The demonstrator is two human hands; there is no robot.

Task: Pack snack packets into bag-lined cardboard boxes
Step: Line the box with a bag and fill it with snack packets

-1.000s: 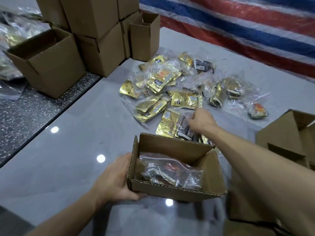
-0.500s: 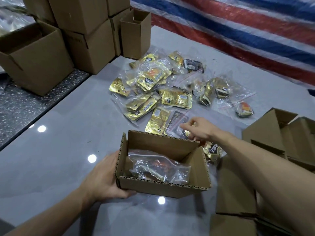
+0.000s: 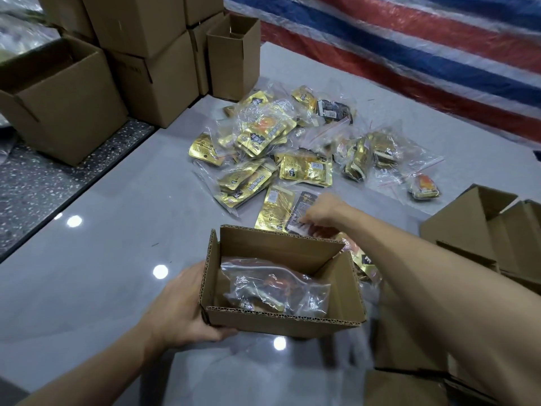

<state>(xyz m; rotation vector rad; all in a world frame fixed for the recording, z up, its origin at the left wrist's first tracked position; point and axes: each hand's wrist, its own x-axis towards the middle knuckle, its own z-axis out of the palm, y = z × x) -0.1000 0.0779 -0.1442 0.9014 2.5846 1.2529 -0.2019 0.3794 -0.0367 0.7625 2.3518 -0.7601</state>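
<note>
A small open cardboard box (image 3: 281,319) sits on the grey floor in front of me, and my left hand (image 3: 178,306) grips its left wall. Inside it lies a clear bag of snack packets (image 3: 275,291). My right hand (image 3: 325,212) reaches past the box's far wall, with its fingers pinched on the near edge of another clear bag (image 3: 276,210) holding a gold and a dark packet. Beyond that, a pile of bagged gold packets (image 3: 263,136) is spread over the floor. Another gold packet (image 3: 363,259) lies under my right forearm.
Stacked cardboard boxes (image 3: 152,68) stand at the back left, with an open box (image 3: 58,92) beside them and a small upright open box (image 3: 234,54). More open boxes (image 3: 483,224) sit at the right. A red, white and blue tarp (image 3: 409,39) runs along the back.
My right hand has come back from the pile toward the box and closed its fingers on the bag with the dark packet. My left hand keeps its hold on the box.
</note>
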